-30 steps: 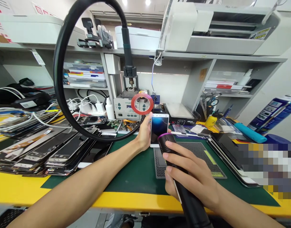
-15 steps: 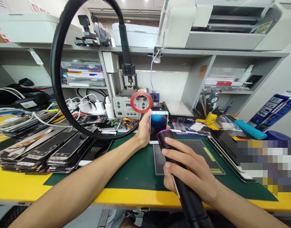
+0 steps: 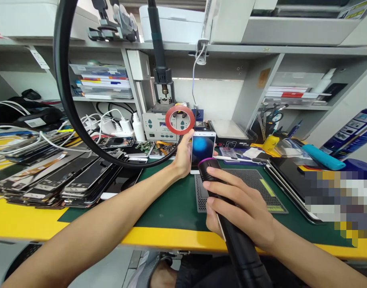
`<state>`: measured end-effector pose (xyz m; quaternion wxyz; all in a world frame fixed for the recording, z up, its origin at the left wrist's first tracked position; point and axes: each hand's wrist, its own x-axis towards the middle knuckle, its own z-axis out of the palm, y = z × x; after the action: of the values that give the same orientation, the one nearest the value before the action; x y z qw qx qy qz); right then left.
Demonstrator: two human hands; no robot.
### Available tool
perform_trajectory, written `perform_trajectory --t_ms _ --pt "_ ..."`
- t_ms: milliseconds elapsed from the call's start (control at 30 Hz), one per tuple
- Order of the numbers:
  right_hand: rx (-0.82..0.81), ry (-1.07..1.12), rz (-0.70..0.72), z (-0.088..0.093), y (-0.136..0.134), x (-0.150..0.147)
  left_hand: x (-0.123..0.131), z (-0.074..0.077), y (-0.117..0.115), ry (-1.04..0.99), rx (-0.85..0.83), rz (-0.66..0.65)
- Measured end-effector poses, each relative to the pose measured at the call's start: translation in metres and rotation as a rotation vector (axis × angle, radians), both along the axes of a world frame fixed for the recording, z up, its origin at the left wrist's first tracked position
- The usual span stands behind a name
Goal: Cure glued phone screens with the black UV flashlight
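My left hand [image 3: 183, 155] is closed around the edge of a white-framed smartphone [image 3: 202, 151], held upright with its dark screen facing me. A round blue glow shows on the upper part of the screen. In my right hand [image 3: 240, 200] is a black flashlight [image 3: 246, 256] with a purple rim, its head angled up towards the phone and overlapping the phone's lower right corner in view. Just above my left thumb is a roll of red tape [image 3: 170, 120], in front of a grey machine [image 3: 153, 129]. A grey perforated mat [image 3: 246, 182] lies beneath the flashlight.
Stacks of phone screens [image 3: 84, 180] fill the left side. A black hose [image 3: 60, 72] loops over the bench. More flat panels [image 3: 287, 180] are stacked to the right, near a blue can [image 3: 351, 130]. A green mat [image 3: 168, 210] covers the yellow-edged table.
The camera view has tilted down, so the shelves sit higher in the picture. Both hands keep their grip, and the blue glow on the phone's screen looks brighter and rounder.
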<state>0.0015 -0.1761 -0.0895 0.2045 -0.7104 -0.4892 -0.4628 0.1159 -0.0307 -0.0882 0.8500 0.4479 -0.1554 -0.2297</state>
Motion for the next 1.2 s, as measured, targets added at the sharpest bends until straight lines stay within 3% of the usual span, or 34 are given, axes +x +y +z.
perform_trajectory --t_ms 267,600,800,1200 --pt "-0.036 0.017 -0.013 0.001 -0.003 -0.005 -0.001 0.002 -0.003 0.01 0.01 0.003" --pt "-0.075 -0.035 -0.063 -0.011 0.007 -0.021 0.019 -0.016 0.001 -0.047 -0.016 -0.063" --pt "-0.108 -0.039 -0.05 -0.011 0.006 -0.019 0.017 -0.014 0.001 -0.034 -0.025 -0.064" --pt "0.034 0.022 -0.128 -0.015 0.008 -0.026 0.018 -0.015 0.002 -0.029 -0.023 -0.077"
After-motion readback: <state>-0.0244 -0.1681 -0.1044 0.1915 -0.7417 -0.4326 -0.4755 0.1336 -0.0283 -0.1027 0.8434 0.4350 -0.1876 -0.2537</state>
